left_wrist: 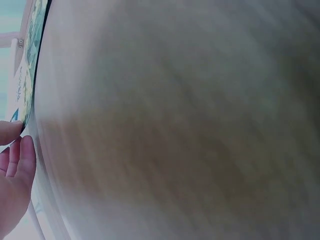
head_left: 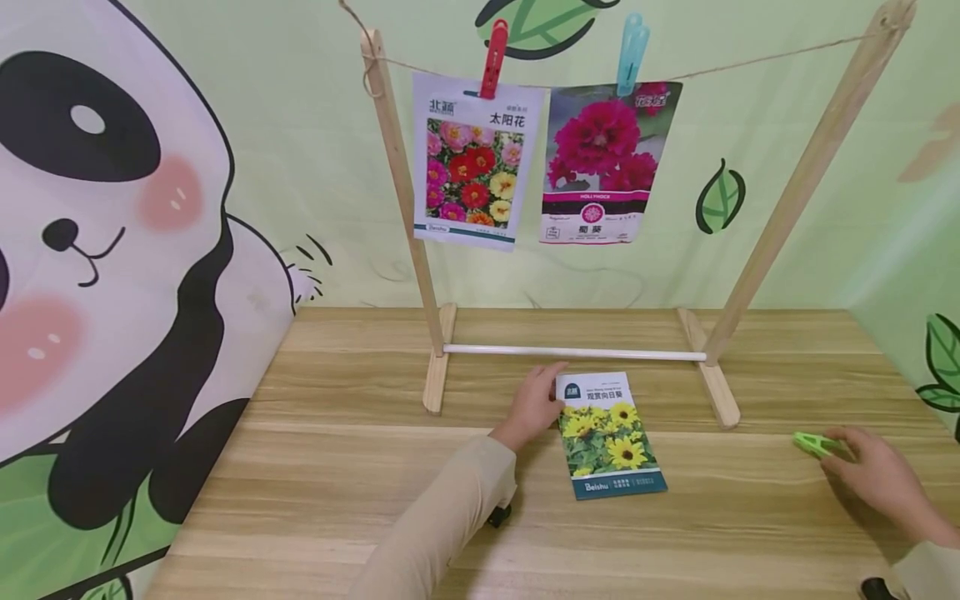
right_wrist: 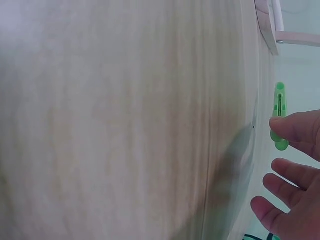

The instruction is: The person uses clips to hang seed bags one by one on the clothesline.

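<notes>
A seed packet with yellow sunflowers point(head_left: 611, 437) lies over the table, and my left hand point(head_left: 534, 402) pinches its upper left corner. In the left wrist view the thumb point(left_wrist: 10, 132) presses on the packet's edge with the fingers beneath. My right hand point(head_left: 877, 475), off to the right, pinches a green clothespin point(head_left: 812, 444) between thumb and forefinger. The right wrist view shows the clothespin point(right_wrist: 280, 102) upright, the other fingers spread apart below it.
A wooden stand point(head_left: 795, 192) with a white crossbar point(head_left: 570, 352) holds a string. From it hang a packet of mixed flowers point(head_left: 472, 175) under a red clothespin point(head_left: 494, 58) and a hollyhock packet point(head_left: 600, 167) under a blue clothespin point(head_left: 632, 54). A panda mural point(head_left: 112, 217) fills the left wall.
</notes>
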`<state>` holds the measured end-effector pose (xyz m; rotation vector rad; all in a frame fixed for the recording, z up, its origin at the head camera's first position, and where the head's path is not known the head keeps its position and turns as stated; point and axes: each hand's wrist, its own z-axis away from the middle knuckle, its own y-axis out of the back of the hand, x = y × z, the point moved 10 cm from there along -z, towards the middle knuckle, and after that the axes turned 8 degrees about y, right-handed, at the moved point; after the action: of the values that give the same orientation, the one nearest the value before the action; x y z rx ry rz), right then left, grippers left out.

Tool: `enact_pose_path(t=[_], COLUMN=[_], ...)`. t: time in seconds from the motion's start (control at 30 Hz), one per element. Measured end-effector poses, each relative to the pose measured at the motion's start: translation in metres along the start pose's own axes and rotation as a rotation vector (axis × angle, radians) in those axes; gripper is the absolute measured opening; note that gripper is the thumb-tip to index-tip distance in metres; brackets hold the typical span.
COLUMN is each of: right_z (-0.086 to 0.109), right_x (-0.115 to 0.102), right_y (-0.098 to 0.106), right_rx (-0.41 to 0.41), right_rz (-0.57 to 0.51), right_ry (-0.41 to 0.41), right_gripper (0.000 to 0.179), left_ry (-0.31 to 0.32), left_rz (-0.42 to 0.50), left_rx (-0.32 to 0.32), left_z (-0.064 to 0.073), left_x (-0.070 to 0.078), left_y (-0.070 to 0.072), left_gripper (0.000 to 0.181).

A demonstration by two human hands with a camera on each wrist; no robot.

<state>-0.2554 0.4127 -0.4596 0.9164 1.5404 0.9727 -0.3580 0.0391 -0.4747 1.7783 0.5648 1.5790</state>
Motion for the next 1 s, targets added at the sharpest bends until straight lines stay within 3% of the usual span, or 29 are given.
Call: enact_pose_path(t=[0.37, 0.67, 1.0], right_z=[0.0006, -0.0001, -0.0016], right_x=[-0.0045, -0.0094, -0.0077], right_y=[0.0056, 0.0092, 0.0083], right_rx=[0.018, 0.070, 0.030], right_rz=[-0.018, -0.009, -0.008], right_ry=[-0.029, 0.018, -0.038], right_gripper=[0.037, 0.033, 0.036], left_ry=[0.006, 0.008, 0.050], left_rz=[0.057, 0.107, 0.148], left_rx=[-0.028, -0.026, -0.027], left_z=[0.0010, 0.0008, 0.0016], left_x=[0.0003, 0.0000, -0.0022], left_y=[-0.0006, 0.0000, 0.0017], left_gripper=[0.055, 0.050, 0.045])
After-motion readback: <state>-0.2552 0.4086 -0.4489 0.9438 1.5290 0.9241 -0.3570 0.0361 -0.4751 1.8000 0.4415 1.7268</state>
